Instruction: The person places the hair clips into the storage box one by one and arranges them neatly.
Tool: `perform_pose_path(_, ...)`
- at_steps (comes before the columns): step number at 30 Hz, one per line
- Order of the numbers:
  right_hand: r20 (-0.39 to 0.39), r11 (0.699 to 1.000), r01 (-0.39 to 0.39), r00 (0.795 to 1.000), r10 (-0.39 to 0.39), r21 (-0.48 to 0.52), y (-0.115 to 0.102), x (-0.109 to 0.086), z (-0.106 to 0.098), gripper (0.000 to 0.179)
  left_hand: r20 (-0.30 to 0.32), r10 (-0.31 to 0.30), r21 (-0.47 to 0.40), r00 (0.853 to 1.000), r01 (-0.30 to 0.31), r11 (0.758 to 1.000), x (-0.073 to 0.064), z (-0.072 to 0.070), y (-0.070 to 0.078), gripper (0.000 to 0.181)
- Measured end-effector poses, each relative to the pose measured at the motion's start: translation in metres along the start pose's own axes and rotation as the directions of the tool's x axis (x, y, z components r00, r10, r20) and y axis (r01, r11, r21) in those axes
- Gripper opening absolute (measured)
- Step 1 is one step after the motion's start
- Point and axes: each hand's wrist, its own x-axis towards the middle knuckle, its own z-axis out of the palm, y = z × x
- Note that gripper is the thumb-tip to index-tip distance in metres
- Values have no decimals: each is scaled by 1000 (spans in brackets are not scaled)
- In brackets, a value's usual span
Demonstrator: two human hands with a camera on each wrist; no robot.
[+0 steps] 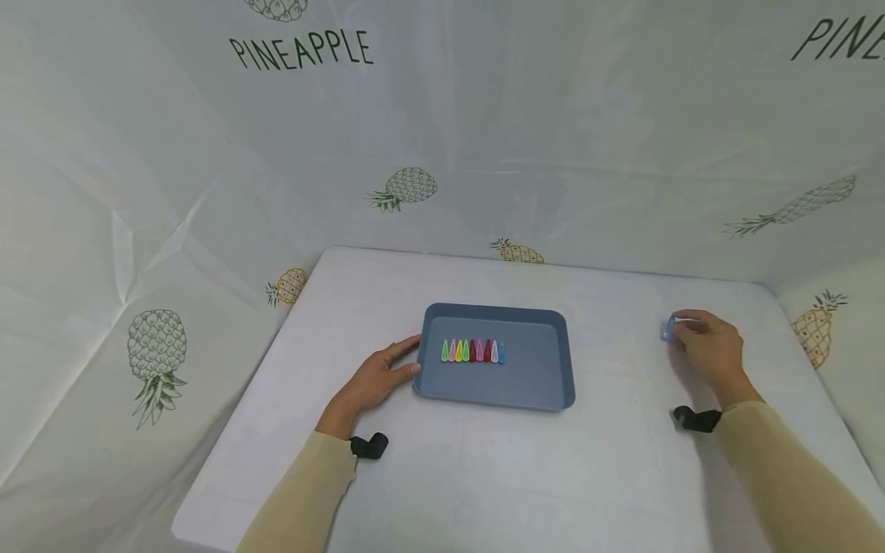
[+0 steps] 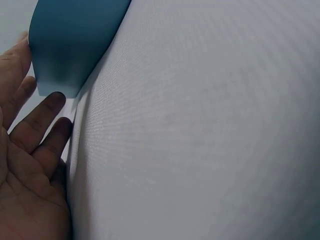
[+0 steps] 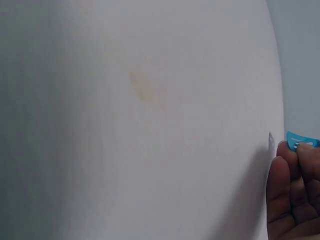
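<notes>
A blue-grey tray [image 1: 532,361] lies on the table with a row of several hair clips [image 1: 473,351] in green, pink, yellow, red, white and blue. My left hand [image 1: 373,381] is at the tray's left side, its fingers and thumb extended and touching the rim. In the left wrist view, the tray's corner [image 2: 75,55] is beside the fingers. Away to the right, my right hand [image 1: 712,349] pinches a blue hair clip [image 3: 300,140] between thumb and finger. A pale blue, see-through thing [image 1: 667,329] shows at those fingertips in the head view; its full shape is unclear.
The white-covered table [image 1: 512,476] stands against a pale cloth backdrop [image 1: 553,115] printed with pineapples. A small pale thing [image 3: 271,141] shows by the right fingertips, too small to make out. Black bands [image 1: 369,446] are on both wrists.
</notes>
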Motion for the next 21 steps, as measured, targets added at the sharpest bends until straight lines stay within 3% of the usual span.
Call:
perform_pose_path(9, 59, 997, 69, 996, -70, 17, -20, -9, 12, 41, -11, -15, 5, 1000, 15, 1000, 1, 1, 0, 62)
perform_pose_path(21, 104, 979, 168, 978, -180, 115, -56, -22, 30, 34, -17, -7, -9, 1000, 7, 1000, 2, 2, 0, 64)
